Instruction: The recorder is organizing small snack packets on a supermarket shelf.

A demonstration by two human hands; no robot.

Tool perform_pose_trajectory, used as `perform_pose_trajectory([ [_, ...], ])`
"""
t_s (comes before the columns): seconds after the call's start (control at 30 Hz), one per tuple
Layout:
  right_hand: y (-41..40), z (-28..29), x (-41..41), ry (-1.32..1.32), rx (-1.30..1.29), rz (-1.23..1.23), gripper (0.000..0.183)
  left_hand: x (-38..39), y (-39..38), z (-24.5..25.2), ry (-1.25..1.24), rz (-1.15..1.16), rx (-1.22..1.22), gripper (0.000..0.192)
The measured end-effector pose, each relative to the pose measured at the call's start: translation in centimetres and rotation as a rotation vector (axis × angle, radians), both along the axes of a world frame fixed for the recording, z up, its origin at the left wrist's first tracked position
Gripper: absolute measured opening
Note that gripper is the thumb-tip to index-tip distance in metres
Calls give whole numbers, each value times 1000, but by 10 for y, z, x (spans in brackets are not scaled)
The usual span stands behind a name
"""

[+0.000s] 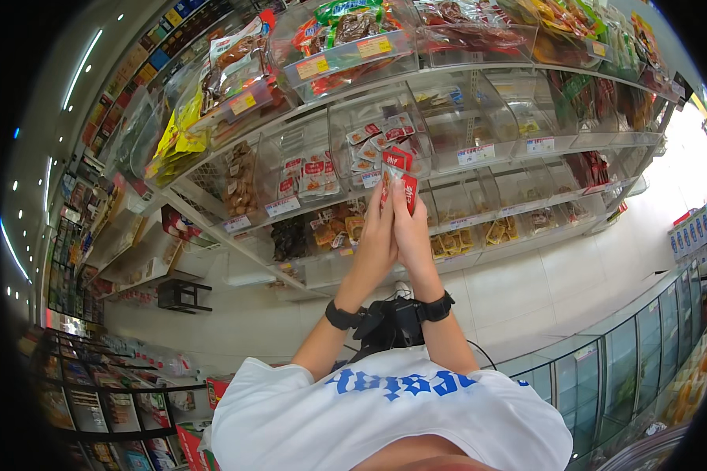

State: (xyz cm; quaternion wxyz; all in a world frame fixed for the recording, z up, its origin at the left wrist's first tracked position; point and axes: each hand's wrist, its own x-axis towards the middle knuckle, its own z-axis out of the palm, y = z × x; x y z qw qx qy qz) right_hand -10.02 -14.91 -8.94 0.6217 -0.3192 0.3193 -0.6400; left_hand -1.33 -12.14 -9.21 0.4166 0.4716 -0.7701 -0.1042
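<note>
Both my hands are stretched out side by side before a shelf of clear plastic bins. My left hand [376, 235] and my right hand [411, 229] close around small red-and-white snack packets [408, 189], which stick up beyond my fingers; the exact number is unclear. Just past the packets is a clear bin [368, 118] holding similar red-and-white packets [383, 141]. To its left another bin has more such packets [315, 178]. My palms and the lower ends of the held packets are hidden.
Large bagged snacks [353, 29] fill the top shelf's bins. Yellow packets [451, 242] lie on the bottom level. A black stool [182, 295] stands on the tiled floor at the left. Glass-fronted cases [589, 365] run along the lower right, and a black wire rack [112, 388] stands lower left.
</note>
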Motion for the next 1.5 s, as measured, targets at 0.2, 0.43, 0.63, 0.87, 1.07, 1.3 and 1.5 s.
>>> perform_pose_trajectory([
  [0.2, 27, -1, -2, -302, 98, 18, 48, 5, 38, 10, 107, -108, -17, 79],
  [0.43, 46, 2, 4, -557, 52, 188, 46, 12, 54, 42, 9, 145, -31, 82],
  [0.63, 51, 4, 1, -436, -15, 424, 47, 45, 58, 47, 111, 325, 78, 103],
  [0.87, 60, -5, 22, -38, -225, 173, 27, 62, 73, 28, 779, 108, 539, 35],
  [1.07, 49, -9, 6, 387, -535, 6, 30, 51, 84, 31, 1092, 10, 515, 25],
  [1.3, 47, -2, -14, 104, -148, 197, 27, 46, 79, 37, 1147, 82, 471, 25],
  [1.5, 39, 4, -35, -54, -135, 18, 26, 58, 80, 31, 1131, 183, 372, 31],
])
